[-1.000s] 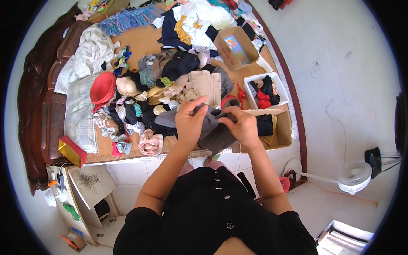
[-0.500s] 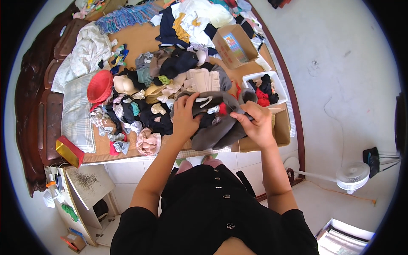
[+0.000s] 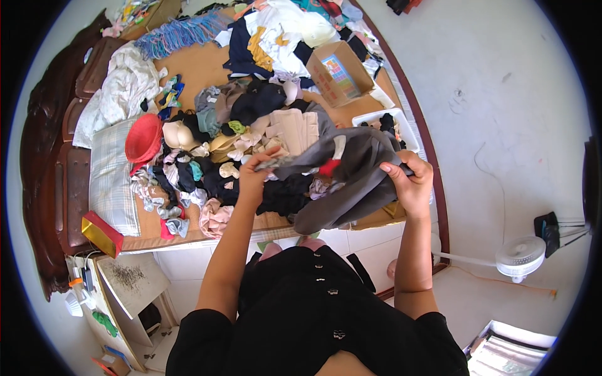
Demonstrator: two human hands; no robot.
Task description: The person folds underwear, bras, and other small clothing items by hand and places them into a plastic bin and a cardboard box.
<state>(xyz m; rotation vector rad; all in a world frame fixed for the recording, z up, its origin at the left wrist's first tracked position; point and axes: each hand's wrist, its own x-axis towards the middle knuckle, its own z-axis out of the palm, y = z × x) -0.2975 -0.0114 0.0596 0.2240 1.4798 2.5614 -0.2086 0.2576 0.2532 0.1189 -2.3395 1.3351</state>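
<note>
A dark grey garment (image 3: pixel 342 203) is stretched in the air between my two hands, over the near edge of the bed. A pale strip and a small red patch show at its middle; its exact kind I cannot make out. My left hand (image 3: pixel 254 175) pinches one end of it, beside a heap of dark clothes (image 3: pixel 279 195). My right hand (image 3: pixel 411 183) grips the other end, thumb on top, just in front of a white bin (image 3: pixel 406 131) with dark clothing in it. Folded beige garments (image 3: pixel 293 128) lie beyond the grey cloth.
The bed (image 3: pixel 188 59) bears several piles of clothes. A red basket (image 3: pixel 143 139) and a plaid pillow (image 3: pixel 113 182) are at the left, an open cardboard box (image 3: pixel 338 74) at the far right. A small cabinet (image 3: pixel 135 285) stands at lower left, a white fan (image 3: pixel 520 257) at right.
My hands have moved apart, the right one farther right and the left one slightly left. The grey garment has spread wider between them and now covers more of the white bin.
</note>
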